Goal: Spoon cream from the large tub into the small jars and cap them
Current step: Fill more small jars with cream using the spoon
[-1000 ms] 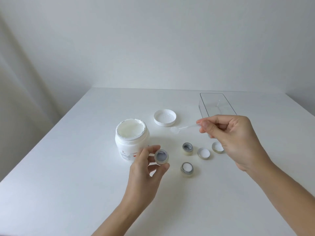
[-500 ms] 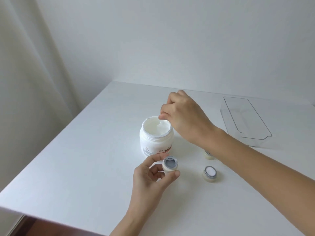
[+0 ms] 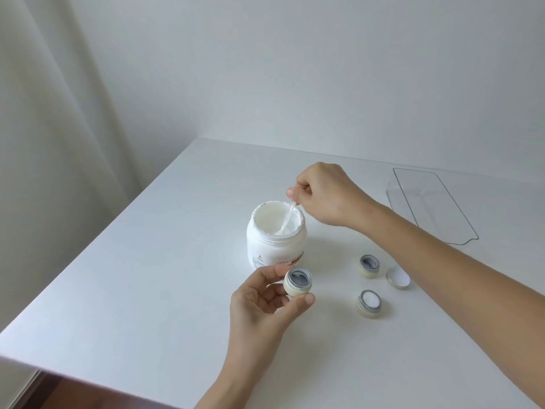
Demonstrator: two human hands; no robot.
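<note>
The large white cream tub (image 3: pixel 275 246) stands open on the white table (image 3: pixel 153 290). My right hand (image 3: pixel 327 196) pinches a clear plastic spoon (image 3: pixel 287 218) whose bowl dips into the cream inside the tub. Just in front of the tub, my left hand (image 3: pixel 259 305) holds a small empty jar (image 3: pixel 298 282) between thumb and fingers, its mouth tilted toward me. Two more small jars stand to the right: an empty one (image 3: pixel 369 265) and one filled with cream (image 3: pixel 369 303). A small cap (image 3: pixel 398 278) lies upside down beside them, partly hidden by my right forearm.
A clear plastic tray (image 3: pixel 433 205) sits at the back right of the table. The table's left and near edges drop off to the floor (image 3: pixel 59 391); a pale curtain (image 3: pixel 50 113) hangs at the left.
My right hand carried the spoon from above the jars to the tub and has lowered its bowl into the cream. The left hand still holds the same jar. The camera has swung left.
</note>
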